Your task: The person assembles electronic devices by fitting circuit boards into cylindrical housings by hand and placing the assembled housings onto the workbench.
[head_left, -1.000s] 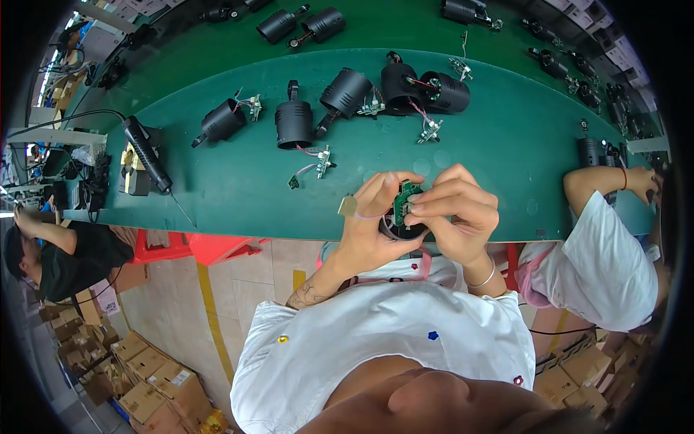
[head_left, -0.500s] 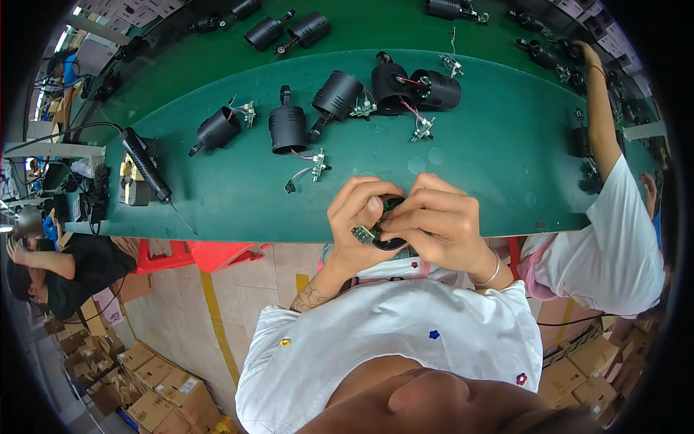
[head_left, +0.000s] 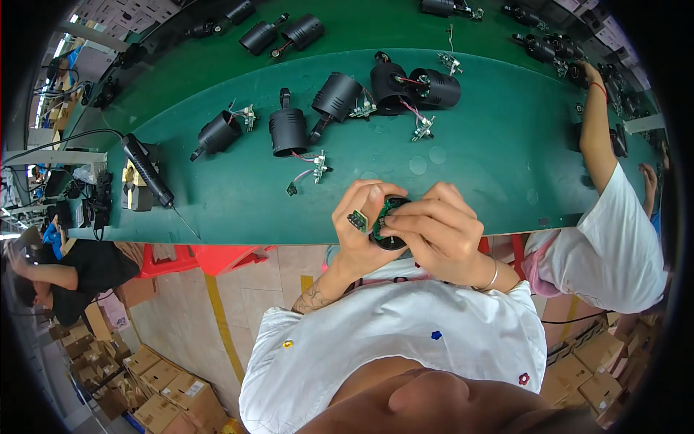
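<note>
A person's two bare hands meet at the near edge of a green surface, around one black cylindrical housing. The left hand is clamped on the housing's outer wall, the open end facing up. The right hand has its fingertips together at that open end, touching a green circuit board inside; whether they pinch or press it is hidden. One small board sits outside the housing, in front of the left hand's fingers.

Beyond the hands, well apart from them, five more black housings lie in a loose row. Five wired boards are scattered among and beside them, and one smaller board lies nearest the hands. Far to the left is one black handheld tool with a long thin tip. On the right, a co-worker's arm reaches toward more black parts, too crowded to count.
</note>
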`<control>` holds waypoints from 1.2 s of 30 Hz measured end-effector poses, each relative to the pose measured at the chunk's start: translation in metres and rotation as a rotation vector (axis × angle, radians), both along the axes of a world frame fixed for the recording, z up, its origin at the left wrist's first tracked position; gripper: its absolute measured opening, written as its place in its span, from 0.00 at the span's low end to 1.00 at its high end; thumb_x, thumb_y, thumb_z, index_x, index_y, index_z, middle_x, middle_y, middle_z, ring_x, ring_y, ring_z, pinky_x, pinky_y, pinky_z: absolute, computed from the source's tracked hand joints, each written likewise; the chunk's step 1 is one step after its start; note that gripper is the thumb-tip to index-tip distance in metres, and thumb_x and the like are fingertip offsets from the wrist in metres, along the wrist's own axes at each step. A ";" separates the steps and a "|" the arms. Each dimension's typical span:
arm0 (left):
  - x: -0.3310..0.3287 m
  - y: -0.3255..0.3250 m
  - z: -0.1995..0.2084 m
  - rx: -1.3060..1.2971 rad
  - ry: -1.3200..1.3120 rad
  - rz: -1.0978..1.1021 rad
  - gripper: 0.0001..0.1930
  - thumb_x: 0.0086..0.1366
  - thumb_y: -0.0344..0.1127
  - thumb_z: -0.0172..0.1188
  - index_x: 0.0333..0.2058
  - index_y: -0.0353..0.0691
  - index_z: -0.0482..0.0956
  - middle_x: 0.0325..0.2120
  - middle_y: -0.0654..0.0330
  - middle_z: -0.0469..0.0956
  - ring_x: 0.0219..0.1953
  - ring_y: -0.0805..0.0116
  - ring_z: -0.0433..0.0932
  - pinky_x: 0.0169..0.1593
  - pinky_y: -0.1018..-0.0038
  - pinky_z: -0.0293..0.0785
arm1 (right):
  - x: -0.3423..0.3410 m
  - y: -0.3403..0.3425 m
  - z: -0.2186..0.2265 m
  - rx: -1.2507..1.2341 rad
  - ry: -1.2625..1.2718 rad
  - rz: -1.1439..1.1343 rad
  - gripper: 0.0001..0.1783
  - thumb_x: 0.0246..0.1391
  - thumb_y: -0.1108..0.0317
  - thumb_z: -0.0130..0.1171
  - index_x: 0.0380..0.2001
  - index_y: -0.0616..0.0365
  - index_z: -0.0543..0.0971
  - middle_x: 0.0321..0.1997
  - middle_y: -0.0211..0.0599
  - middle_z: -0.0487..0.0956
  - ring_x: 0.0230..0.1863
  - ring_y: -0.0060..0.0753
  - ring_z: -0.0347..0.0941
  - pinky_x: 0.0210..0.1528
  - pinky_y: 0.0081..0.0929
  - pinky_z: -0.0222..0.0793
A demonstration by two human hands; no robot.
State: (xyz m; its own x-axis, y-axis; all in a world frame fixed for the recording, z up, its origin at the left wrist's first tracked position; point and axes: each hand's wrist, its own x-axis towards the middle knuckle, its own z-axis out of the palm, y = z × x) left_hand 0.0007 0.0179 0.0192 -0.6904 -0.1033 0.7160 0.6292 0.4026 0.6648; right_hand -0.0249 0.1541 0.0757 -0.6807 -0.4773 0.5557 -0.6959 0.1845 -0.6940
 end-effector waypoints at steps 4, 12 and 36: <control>0.003 -0.004 0.001 -0.029 0.003 -0.004 0.54 0.43 0.24 0.67 0.68 0.57 0.47 0.49 0.51 0.69 0.35 0.65 0.73 0.36 0.71 0.72 | -0.005 -0.008 0.015 -0.059 -0.134 -0.076 0.13 0.33 0.80 0.67 0.29 0.59 0.84 0.38 0.36 0.81 0.36 0.31 0.71 0.43 0.25 0.69; 0.006 -0.001 0.006 0.070 -0.042 0.069 0.50 0.46 0.23 0.65 0.67 0.61 0.53 0.61 0.44 0.52 0.38 0.64 0.74 0.35 0.72 0.74 | -0.017 -0.005 0.001 -0.052 -0.556 0.187 0.23 0.33 0.80 0.68 0.40 0.62 0.82 0.53 0.47 0.77 0.49 0.40 0.75 0.53 0.33 0.70; 0.000 -0.004 0.012 -0.268 -0.188 0.226 0.33 0.42 0.27 0.66 0.53 0.37 0.73 0.51 0.54 0.71 0.37 0.64 0.74 0.39 0.70 0.72 | -0.029 0.000 0.017 -0.211 -0.205 0.051 0.18 0.35 0.78 0.68 0.36 0.58 0.83 0.35 0.34 0.81 0.38 0.30 0.72 0.39 0.21 0.68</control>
